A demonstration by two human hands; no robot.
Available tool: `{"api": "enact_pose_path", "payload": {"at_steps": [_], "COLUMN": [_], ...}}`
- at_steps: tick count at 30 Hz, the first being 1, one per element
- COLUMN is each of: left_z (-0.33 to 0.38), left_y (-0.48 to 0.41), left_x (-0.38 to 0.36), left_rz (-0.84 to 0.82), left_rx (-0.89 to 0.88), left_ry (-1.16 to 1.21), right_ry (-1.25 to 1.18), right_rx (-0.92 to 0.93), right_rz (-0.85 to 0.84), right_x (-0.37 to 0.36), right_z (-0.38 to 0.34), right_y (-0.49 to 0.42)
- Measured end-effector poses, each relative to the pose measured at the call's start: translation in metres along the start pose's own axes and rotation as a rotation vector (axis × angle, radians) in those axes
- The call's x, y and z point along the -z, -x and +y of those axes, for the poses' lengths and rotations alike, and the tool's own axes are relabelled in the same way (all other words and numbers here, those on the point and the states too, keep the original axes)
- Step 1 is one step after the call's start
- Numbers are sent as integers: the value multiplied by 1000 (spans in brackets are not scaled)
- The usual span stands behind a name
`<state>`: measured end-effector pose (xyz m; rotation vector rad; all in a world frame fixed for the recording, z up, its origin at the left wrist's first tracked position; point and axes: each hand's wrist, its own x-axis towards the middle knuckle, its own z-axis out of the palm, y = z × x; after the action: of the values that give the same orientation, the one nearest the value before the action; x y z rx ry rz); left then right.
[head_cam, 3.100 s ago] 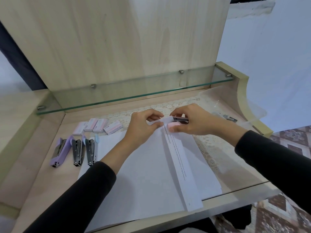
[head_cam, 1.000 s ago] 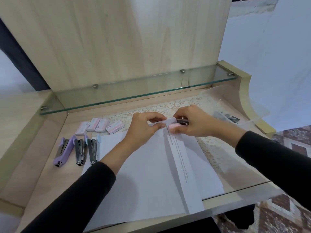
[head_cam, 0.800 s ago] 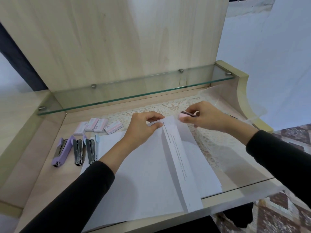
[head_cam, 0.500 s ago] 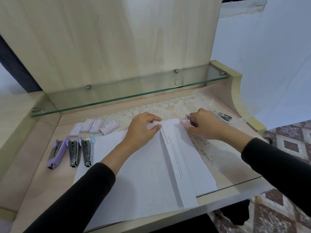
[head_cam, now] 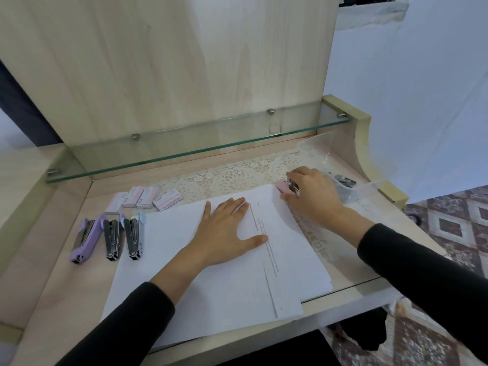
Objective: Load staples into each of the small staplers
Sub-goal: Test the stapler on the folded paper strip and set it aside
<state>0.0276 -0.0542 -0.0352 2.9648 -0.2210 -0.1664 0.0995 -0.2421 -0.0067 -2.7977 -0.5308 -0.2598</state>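
We press left hand [head_cam: 227,231] flat, fingers straight, on paper sheets [head_cam: 211,286]; our right hand [head_cam: 313,198] grips pink stapler [head_cam: 282,186] beside sheets' far right corner.

Soft, even light fills the scene, bright enough to wash the white paper [head_cam: 224,286] nearly featureless. Only faint, blurred shadows gather beneath the left hand [head_cam: 227,228] and both forearms. The glass shelf [head_cam: 184,154] carries a pale sheen. Wide-angle distortion bows the worktop [head_cam: 66,286] edges, and fine print smears into illegibility.
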Motion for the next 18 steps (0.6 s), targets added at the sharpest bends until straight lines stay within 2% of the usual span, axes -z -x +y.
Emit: {"api": "enact_pose_path", "payload": {"at_steps": [2, 6, 13, 18], "left_z": [-2, -7, -9, -23], "left_y": [-2, -9, -8, 11], "left_x": [-2, 0, 1, 5], "left_rz": [-7, -15, 17, 161], "left_rx": [4, 6, -8, 21], "left_ry": [20, 57, 100, 223], "right_ry": [-84, -91, -11, -76], "right_rx": [144, 371, 439, 398], "right_rz": [-45, -292, -350, -352], "right_x": [4, 3, -7, -5], "right_z": [-4, -7, 5, 3], "right_y": [10, 35, 43, 48]}}
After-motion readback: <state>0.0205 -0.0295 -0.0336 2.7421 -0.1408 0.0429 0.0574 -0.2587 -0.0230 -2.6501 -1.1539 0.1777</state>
